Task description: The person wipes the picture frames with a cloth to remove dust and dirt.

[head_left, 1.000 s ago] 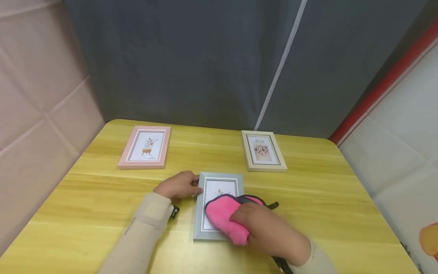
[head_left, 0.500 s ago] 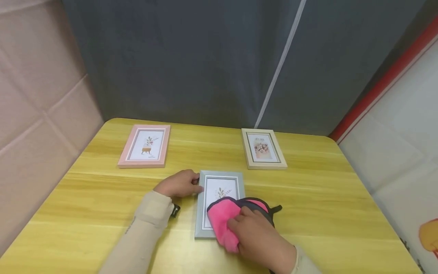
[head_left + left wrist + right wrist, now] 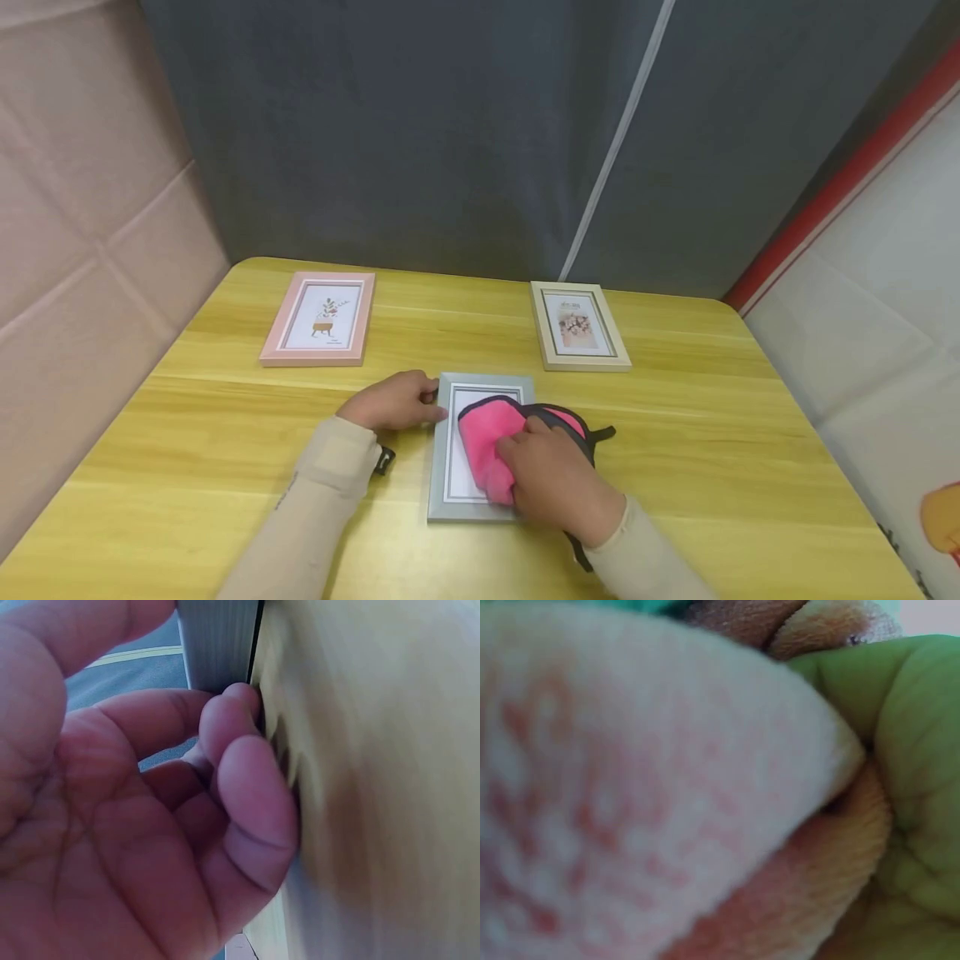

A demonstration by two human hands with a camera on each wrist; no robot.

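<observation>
In the middle of the yellow wooden table [image 3: 225, 492], a gray photo frame [image 3: 461, 471] lies flat between two hands. Its long way runs from near the person to the far side. The left hand [image 3: 393, 402] is at its left edge, close to the far corner, and holds that edge with thumb and bent fingers. The right hand [image 3: 551, 475] is over the right part, a bit nearer the person, and grips a bunched pink cloth [image 3: 483, 437] with dark trim. The cloth lies over the picture and hides much of it. A pink photo frame [image 3: 318, 321] is far to the left, and a cream photo frame [image 3: 579, 327] is far to the right.

The left wrist view shows what the head view hides: the lower fingers curl beside the frame's side, with their tips down by the wood. The right wrist view shows fuzzy folds of cloth tucked against the palm, but not the frame. How hard the right hand presses, I cannot tell.
</observation>
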